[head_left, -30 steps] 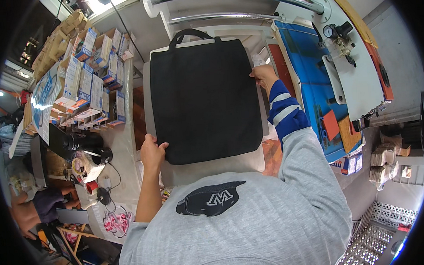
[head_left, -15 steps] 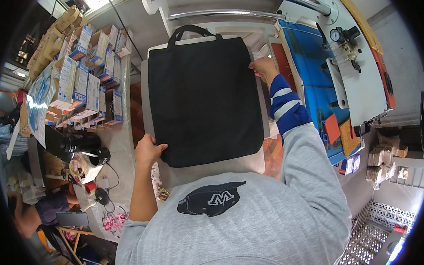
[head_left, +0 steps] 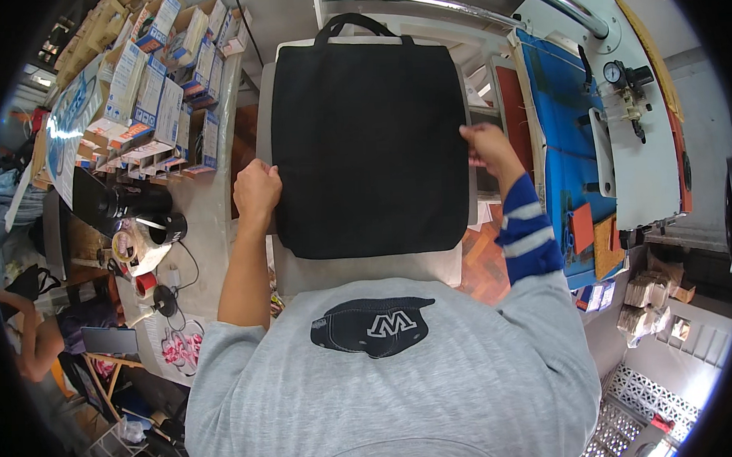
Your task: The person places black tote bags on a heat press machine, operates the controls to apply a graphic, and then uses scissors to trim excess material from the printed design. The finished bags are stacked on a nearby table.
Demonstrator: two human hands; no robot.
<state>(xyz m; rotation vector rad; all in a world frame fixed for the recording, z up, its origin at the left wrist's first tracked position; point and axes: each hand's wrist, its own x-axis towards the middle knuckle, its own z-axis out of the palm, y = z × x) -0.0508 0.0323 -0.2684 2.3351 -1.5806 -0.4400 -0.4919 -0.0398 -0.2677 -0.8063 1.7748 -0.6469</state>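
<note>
A black fabric tote bag [head_left: 370, 148] lies flat and fairly square on a pale grey flat board [head_left: 371, 271], its two handles looped at the far end. Midway along the bag's left edge, my left hand [head_left: 257, 190] is closed, the fingers curled in at the cloth. Opposite it, my right hand [head_left: 491, 150] pinches the right edge with thumb and forefinger, the other fingers curled below; a striped blue cuff covers that wrist. A thin pale strip of whatever is under the bag shows along its top edge.
Cardboard boxes [head_left: 148, 103] crowd the table at left, with a black mug [head_left: 169, 228] and tape rolls nearer me. On the right are a blue-covered surface [head_left: 571, 141] and a white machine panel with a pressure gauge [head_left: 613, 73]. Metal bars [head_left: 423, 2] cross the far side. Another person's arm [head_left: 38, 345] shows far left.
My left hand has moved up the bag's left edge, away from me. My right hand has come down the right edge toward me. The whole view has shifted slightly.
</note>
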